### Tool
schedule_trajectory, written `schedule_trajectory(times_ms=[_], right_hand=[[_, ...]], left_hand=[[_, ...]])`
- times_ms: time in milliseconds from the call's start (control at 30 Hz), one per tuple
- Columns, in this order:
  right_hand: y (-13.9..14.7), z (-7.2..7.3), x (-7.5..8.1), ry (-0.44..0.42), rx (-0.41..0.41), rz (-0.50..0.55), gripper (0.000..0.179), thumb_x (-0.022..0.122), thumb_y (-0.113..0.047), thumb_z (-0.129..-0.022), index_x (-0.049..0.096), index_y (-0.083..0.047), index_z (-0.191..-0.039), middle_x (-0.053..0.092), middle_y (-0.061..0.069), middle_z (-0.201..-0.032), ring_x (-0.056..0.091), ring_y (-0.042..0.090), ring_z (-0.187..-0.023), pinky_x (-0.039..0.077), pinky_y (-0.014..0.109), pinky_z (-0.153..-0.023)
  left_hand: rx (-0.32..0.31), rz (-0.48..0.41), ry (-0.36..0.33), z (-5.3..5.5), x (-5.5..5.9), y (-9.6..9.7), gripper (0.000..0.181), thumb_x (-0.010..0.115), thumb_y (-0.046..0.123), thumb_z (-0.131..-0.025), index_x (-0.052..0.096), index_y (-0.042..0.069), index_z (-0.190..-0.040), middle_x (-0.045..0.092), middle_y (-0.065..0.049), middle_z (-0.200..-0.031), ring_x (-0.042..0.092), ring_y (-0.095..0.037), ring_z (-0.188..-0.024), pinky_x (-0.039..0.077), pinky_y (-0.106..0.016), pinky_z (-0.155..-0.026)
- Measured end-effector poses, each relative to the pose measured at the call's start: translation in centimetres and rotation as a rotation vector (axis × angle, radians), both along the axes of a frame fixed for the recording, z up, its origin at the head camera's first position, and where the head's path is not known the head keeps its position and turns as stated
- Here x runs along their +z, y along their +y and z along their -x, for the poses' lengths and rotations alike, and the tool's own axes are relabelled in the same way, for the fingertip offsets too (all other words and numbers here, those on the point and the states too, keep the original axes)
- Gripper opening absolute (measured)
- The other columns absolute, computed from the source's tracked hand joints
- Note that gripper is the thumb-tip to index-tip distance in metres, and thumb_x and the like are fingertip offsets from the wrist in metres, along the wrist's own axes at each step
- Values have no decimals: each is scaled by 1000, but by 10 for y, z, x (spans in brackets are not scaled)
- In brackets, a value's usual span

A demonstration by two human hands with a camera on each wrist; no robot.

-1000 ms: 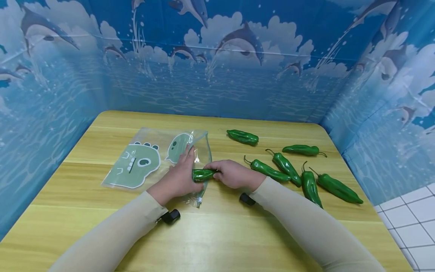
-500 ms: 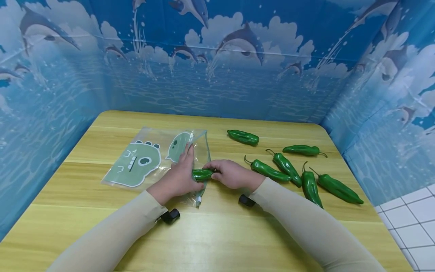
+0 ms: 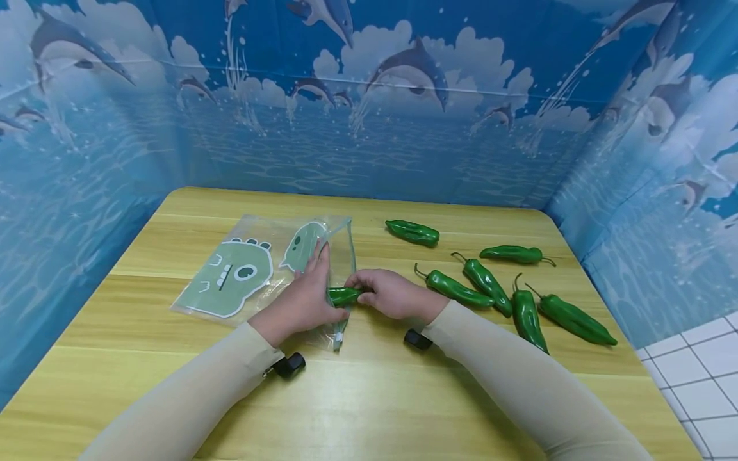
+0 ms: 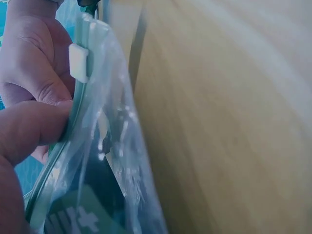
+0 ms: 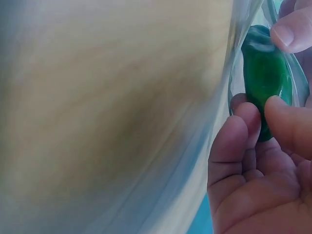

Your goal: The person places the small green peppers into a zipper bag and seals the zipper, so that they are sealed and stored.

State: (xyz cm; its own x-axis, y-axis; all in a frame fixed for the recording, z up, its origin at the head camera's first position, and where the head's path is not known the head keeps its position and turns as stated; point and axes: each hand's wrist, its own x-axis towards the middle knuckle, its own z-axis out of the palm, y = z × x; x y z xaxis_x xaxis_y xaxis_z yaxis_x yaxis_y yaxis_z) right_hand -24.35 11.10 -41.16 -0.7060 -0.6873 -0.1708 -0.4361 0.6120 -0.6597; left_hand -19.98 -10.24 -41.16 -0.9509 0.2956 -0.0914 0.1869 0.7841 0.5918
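Note:
A clear slider zip bag (image 3: 271, 221) with green cartoon prints lies on the table's left half, its mouth facing right. My left hand (image 3: 304, 299) holds the bag at its mouth, the thumb (image 4: 36, 124) against the green zip strip and the fingers on the far side. A green pepper (image 3: 343, 296) is pinched between the thumb and fingers of my right hand (image 3: 391, 294). In the right wrist view, that pepper (image 5: 265, 68) sits in the parted bag mouth, and the left thumb is close to its upper end. My right fingers cover its near end.
Several green peppers lie to the right: one at the back (image 3: 412, 232), one far right (image 3: 516, 254) and a cluster by my right forearm, including a pepper (image 3: 458, 290) just beyond it. A white slider (image 4: 78, 63) sits on the zip. Dolphin-print curtains (image 3: 369, 147) border the wooden table.
The pepper shows slightly less between my hands, having shifted a little left into the bag mouth. Both hands stay almost in place.

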Motion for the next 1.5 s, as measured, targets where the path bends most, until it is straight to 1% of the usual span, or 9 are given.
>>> schedule_trajectory(times_ms=[233, 400, 533, 667, 833, 1000, 1133, 1367, 1500], right_hand=[[0, 1, -2, -17, -22, 40, 32, 66, -14, -104, 72, -16, -136, 75, 0, -129, 67, 18, -124, 54, 44, -107], [0, -1, -1, -16, -30, 37, 33, 63, -12, -105, 72, -17, -137, 73, 1, -136, 65, 21, -131, 52, 45, -111], [-1, -1, -1, -5, -22, 31, 32, 60, -10, -107, 72, -14, -136, 72, 3, -137, 63, 22, -133, 51, 46, -112], [-1, 0, -3, 8, -13, 34, 29, 61, -10, -106, 73, -11, -133, 75, 3, -130, 67, 20, -126, 54, 43, -108], [-3, 1, -3, 10, -23, 44, 25, 64, -11, -105, 75, -11, -128, 79, -1, -115, 69, 12, -108, 57, 36, -98], [-4, 1, -2, 2, -47, 56, 21, 68, -15, -103, 78, -11, -121, 81, -3, -106, 68, 6, -95, 56, 28, -87], [-6, 1, -1, -3, -69, 68, 18, 69, -16, -102, 79, -11, -117, 81, -3, -101, 66, 5, -87, 54, 26, -79], [-8, 1, -3, 15, -71, 75, 19, 68, -15, -103, 79, -10, -118, 81, -1, -106, 67, 6, -94, 55, 27, -83], [-9, 2, -4, 16, -72, 79, 19, 68, -14, -103, 79, -10, -118, 81, -1, -107, 68, 7, -95, 56, 27, -84]], left_hand=[[-8, -2, -2, 0, 1, 1, 144, 91, 41, -79, -18, 11, -167, -26, -3, -175, 12, -38, -163, 16, -68, -127], [-7, -2, -3, 1, 0, 1, 144, 91, 42, -80, -20, 13, -167, -27, -2, -175, 14, -38, -163, 15, -68, -127], [-3, -2, -3, 2, 0, 1, 144, 91, 42, -80, -21, 14, -167, -27, -2, -175, 14, -38, -163, 16, -68, -127], [1, 1, -1, 2, 1, 1, 143, 91, 42, -80, -20, 14, -167, -28, -1, -175, 18, -39, -162, 17, -68, -127], [3, 2, 0, 1, 2, 1, 144, 91, 42, -80, -20, 14, -167, -28, 0, -175, 23, -40, -160, 17, -68, -127], [3, 4, -1, 1, 4, 1, 144, 91, 42, -80, -21, 15, -167, -28, -1, -175, 24, -43, -159, 16, -68, -127], [2, 2, -5, 1, 5, 1, 144, 91, 42, -80, -22, 16, -166, -29, -1, -174, 26, -45, -158, 16, -68, -127], [-1, 4, 10, 1, 4, 1, 144, 91, 42, -80, -20, 14, -167, -27, -2, -175, 36, -44, -154, 19, -69, -126], [-3, 4, 12, 1, 4, 0, 143, 91, 43, -80, -19, 13, -167, -27, -3, -175, 39, -44, -153, 19, -69, -126]])
